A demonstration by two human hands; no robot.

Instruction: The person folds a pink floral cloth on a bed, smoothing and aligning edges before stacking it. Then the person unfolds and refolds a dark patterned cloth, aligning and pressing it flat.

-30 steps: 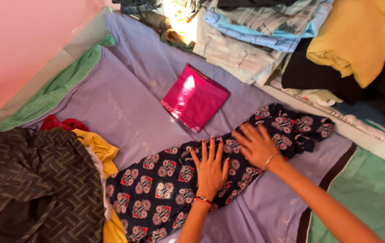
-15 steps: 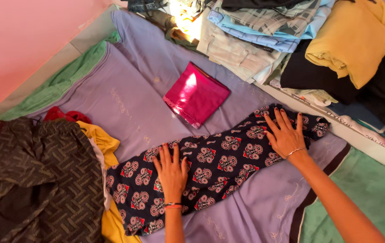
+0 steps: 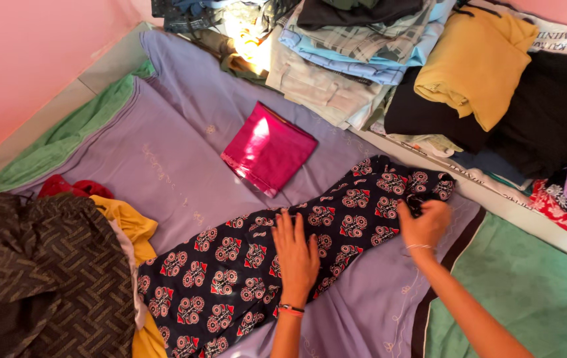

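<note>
- I saw the long dark navy cotton garment printed with red and white medallions point(image 3: 243, 278) lying stretched on the lilac embroidered bedsheet point(image 3: 177, 152), running from the lower left up toward the right
- My left hand point(image 3: 296, 255) lay flat on the middle of that garment, fingers spread wide and pressing down, gripping nothing
- My right hand point(image 3: 424, 224) was at the garment's narrow upper end, fingers curled in on a pinch of the printed cloth near the hem; how firm the hold was I could not tell
- I judged the cloth light, thin and limp: it would sag and crease wherever unsupported and slide a little on the smooth sheet, so the hem corners or a seam edge looked like the best places to take it, with the other palm pinning the middle
- A shiny magenta folded satin piece point(image 3: 269, 149) sat just beyond the garment, apart from it
- A dark brown herringbone-patterned cloth point(image 3: 38, 265) and a yellow fabric point(image 3: 131, 225) lay heaped at the left, the yellow one touching the garment's lower end
- A stack of folded clothes, with a mustard-yellow top point(image 3: 475, 66) and pale blue shirts point(image 3: 356, 53), stood along the far edge, well apart from both hands
</note>
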